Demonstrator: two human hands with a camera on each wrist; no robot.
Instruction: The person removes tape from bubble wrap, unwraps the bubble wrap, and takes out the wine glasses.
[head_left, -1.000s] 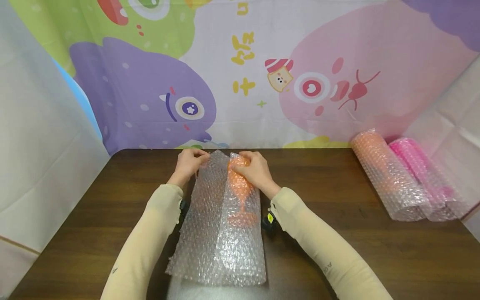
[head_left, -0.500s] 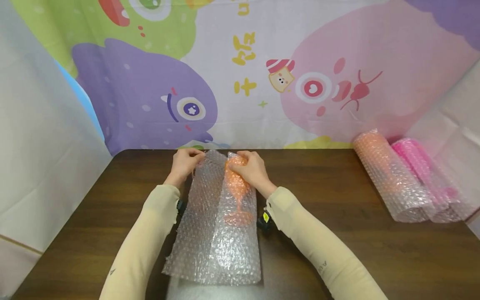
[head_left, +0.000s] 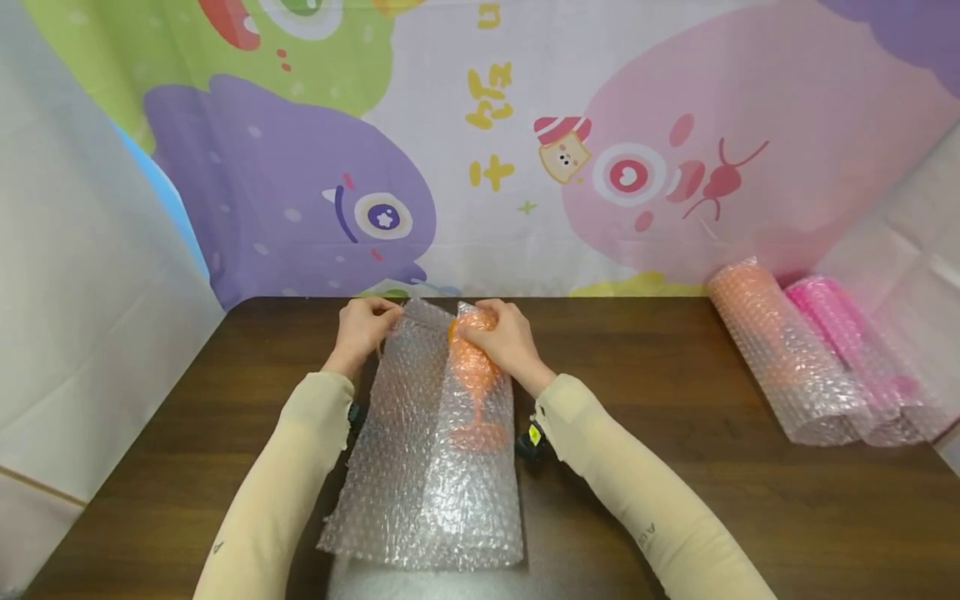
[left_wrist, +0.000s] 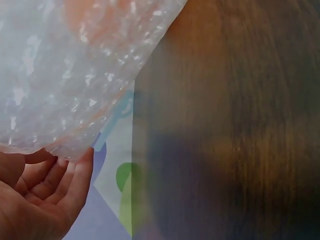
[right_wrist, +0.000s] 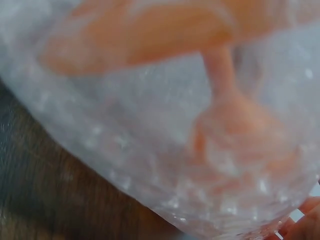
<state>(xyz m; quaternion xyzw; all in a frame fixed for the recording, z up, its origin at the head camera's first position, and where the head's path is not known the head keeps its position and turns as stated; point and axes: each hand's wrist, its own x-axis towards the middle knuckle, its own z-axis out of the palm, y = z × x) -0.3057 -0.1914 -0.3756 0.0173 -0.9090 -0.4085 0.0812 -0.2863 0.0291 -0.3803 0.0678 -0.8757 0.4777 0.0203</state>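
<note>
An orange wine goblet [head_left: 477, 379] lies under a layer of clear bubble wrap [head_left: 382, 483], bowl toward the back and foot toward the person. My right hand [head_left: 513, 340] grips the bowl end through the wrap, thumb on top. At the sheet's far left corner, my left hand [head_left: 360, 333] pinches the edge between thumb and fingers. The left wrist view shows the left hand [left_wrist: 45, 195] with its fingertips at the film's border. Close up in the right wrist view, the goblet's stem [right_wrist: 220, 75] shows blurred through the film, fingers of the right hand [right_wrist: 306, 222] at the corner.
Two bubble-wrapped rolls, one orange [head_left: 780, 358] and one pink [head_left: 847, 350], lie side by side at the right. A cartoon-print cloth [head_left: 480, 242] hangs behind the dark wooden table [head_left: 645, 500]. Something pale and shiny [head_left: 427, 585] shows at the near edge below the wrap.
My left hand has moved left with the corner of the bubble wrap, spreading the loose part wider. The right hand keeps its grip on the goblet, shifted slightly left.
</note>
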